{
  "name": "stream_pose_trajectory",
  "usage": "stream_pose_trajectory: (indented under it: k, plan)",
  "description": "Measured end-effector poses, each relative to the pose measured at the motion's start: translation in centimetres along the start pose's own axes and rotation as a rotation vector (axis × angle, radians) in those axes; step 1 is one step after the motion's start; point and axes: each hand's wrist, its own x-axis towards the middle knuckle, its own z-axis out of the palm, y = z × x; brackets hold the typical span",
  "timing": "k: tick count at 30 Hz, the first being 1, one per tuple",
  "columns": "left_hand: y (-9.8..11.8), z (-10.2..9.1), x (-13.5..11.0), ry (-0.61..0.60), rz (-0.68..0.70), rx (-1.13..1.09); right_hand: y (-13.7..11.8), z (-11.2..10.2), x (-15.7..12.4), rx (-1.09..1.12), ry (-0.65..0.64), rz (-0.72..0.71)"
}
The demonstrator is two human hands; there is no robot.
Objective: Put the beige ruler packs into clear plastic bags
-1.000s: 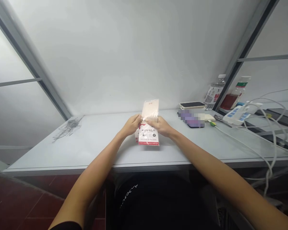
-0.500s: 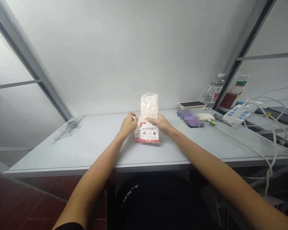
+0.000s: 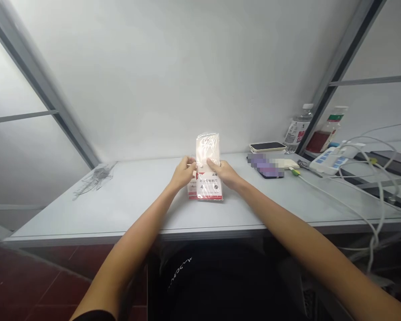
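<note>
A clear plastic sleeve packet (image 3: 207, 167) stands nearly upright on the table, holding a pale peach card above a white-and-red printed label. My left hand (image 3: 183, 174) pinches at its left edge, near the middle. My right hand (image 3: 223, 174) presses its fingers on the right side, over the label's upper part. The hands hide part of the label. A white-and-red item (image 3: 191, 191) shows behind the packet's lower left edge, mostly hidden.
On the white table (image 3: 127, 209) lie a wiry grey scribble-like tangle (image 3: 95, 179), a phone (image 3: 267, 146), a blurred object (image 3: 265, 165), a water bottle (image 3: 299, 127), a red-filled bottle (image 3: 324, 133), and a power strip (image 3: 329, 160) with white cables.
The packet has gone from a slight rightward tilt to nearly upright. My left hand has shifted to its left edge, and my right fingers have moved slightly right.
</note>
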Motion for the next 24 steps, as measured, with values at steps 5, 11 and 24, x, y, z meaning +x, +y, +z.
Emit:
stream_pose_trajectory:
  k: [5,11,24]
  plan:
    - [0.3,-0.3,0.1,-0.101,-0.005,-0.148,0.0,-0.1,0.0,0.012,0.013,-0.041]
    - [0.5,0.0,-0.1,-0.034,-0.008,-0.147,0.0,-0.3,0.3,-0.088,0.038,-0.052]
    - [-0.4,-5.7,1.3,0.092,-0.435,0.517,0.2,-5.6,1.7,-0.396,0.24,0.188]
